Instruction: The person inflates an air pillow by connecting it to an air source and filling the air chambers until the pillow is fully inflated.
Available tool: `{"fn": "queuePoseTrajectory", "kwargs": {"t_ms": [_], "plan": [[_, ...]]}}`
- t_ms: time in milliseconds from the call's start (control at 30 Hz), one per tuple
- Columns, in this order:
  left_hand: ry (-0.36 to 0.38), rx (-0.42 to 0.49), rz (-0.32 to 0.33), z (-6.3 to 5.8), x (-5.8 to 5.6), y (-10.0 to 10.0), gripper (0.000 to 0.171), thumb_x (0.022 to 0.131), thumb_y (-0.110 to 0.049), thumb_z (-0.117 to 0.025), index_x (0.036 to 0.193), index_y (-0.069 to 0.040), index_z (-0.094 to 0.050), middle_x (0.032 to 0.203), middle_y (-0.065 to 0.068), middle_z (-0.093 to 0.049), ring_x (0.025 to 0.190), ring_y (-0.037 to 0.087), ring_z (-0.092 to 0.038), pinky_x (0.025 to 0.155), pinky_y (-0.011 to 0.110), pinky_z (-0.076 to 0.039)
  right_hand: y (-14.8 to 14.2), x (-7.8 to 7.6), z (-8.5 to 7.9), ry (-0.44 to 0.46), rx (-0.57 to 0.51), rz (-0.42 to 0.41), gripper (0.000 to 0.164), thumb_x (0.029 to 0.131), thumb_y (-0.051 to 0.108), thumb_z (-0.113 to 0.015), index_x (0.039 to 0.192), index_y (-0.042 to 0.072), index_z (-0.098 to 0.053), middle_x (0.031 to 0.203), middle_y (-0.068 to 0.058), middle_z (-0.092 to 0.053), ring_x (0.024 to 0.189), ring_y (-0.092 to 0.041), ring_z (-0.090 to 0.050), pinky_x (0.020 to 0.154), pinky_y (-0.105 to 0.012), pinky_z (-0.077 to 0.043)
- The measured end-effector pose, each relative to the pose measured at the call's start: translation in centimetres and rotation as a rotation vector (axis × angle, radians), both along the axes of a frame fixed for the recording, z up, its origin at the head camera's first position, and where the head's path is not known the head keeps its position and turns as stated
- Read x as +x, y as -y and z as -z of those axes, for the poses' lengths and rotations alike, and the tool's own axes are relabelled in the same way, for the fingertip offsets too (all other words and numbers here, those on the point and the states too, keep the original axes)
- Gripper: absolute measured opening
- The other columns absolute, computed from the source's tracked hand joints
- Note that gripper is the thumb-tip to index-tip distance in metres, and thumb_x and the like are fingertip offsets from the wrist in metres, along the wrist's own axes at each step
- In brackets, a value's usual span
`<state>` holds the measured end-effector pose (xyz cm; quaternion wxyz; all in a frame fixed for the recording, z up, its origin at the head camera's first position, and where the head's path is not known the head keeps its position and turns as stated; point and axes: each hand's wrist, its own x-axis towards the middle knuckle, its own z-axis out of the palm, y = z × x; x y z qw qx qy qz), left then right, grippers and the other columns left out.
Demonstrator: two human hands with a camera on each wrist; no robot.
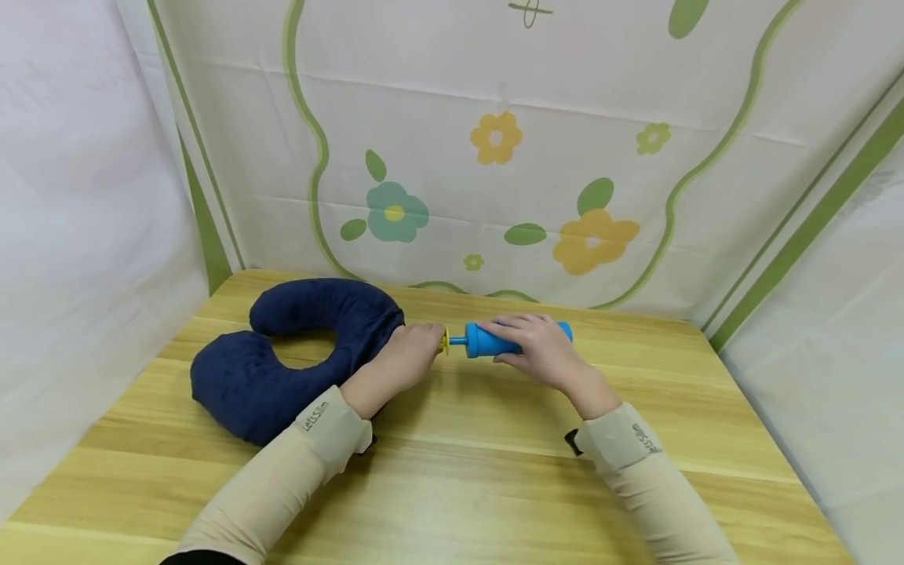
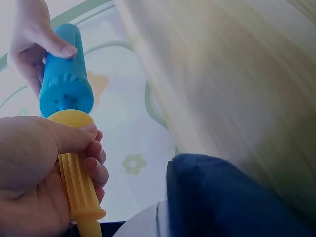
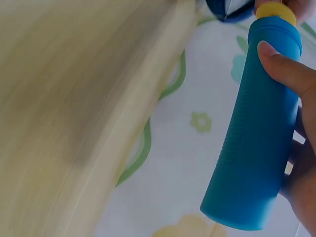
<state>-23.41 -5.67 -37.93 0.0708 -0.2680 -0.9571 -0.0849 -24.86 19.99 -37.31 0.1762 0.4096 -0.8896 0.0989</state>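
A hand air pump with a blue barrel (image 1: 487,340) and a ribbed yellow end (image 2: 79,182) lies level between the hands. My left hand (image 1: 418,351) curls round the yellow end, thumb on top. Around the barrel, nearer its inner end, my right hand (image 1: 540,345) is wrapped, its thumb (image 3: 276,64) along the side. A short blue rod (image 1: 457,340) shows between the two parts. Just left of the left hand lies a navy U-shaped neck pillow (image 1: 261,384). The yellow tip points toward its curved side, and the left hand hides their meeting place in the head view.
The wooden table (image 1: 452,486) carries the pillow on its left half. Behind it hangs a pale cloth backdrop (image 1: 438,141) with printed flowers, and white cloth walls (image 1: 78,196) close in both sides.
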Motion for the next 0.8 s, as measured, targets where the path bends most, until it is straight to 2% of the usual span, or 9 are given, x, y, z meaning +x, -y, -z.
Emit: {"fn": "queuePoseTrajectory", "kwargs": {"t_ms": [233,467,600,800], "plan": [[0.007,0.012,0.009,0.0,0.1,0.1,0.007,0.100,-0.009,-0.068,0.101,-0.006,-0.062,0.090,0.007,-0.066,0.078,0.024,-0.066,0.070,0.038,-0.053,-3.4,-0.2,-0.2,0.019,-0.013,0.033,0.066,0.080,0.018,-0.090,0.140,0.015,-0.065,0.132,-0.013,-0.067,0.121,-0.039,-0.062,0.100,-0.061,-0.044],[0.012,0.011,-0.001,-0.2,0.2,0.3,0.010,0.100,-0.011,-0.068,0.098,-0.006,-0.060,0.086,0.005,-0.064,0.075,0.023,-0.064,0.066,0.037,-0.049,-5.7,-0.3,-0.8,-0.021,-0.020,0.034,0.066,0.077,0.016,-0.091,0.138,0.014,-0.066,0.131,-0.013,-0.068,0.119,-0.041,-0.062,0.100,-0.061,-0.043],[-0.010,0.028,0.005,-0.1,0.2,0.3,0.011,0.100,-0.010,-0.068,0.096,-0.005,-0.059,0.083,0.005,-0.062,0.073,0.023,-0.063,0.065,0.037,-0.050,-5.6,-0.2,-0.8,-0.033,-0.022,0.025,0.067,0.075,0.013,-0.092,0.137,0.013,-0.067,0.129,-0.015,-0.068,0.118,-0.042,-0.062,0.099,-0.062,-0.044],[-0.013,0.038,0.004,0.0,0.4,0.1,0.011,0.099,-0.008,-0.069,0.094,-0.005,-0.059,0.083,0.007,-0.063,0.074,0.025,-0.065,0.067,0.039,-0.053,-3.8,0.1,-0.3,-0.036,-0.024,0.014,0.066,0.075,0.013,-0.092,0.136,0.011,-0.068,0.127,-0.016,-0.069,0.117,-0.041,-0.063,0.098,-0.061,-0.045]]}}
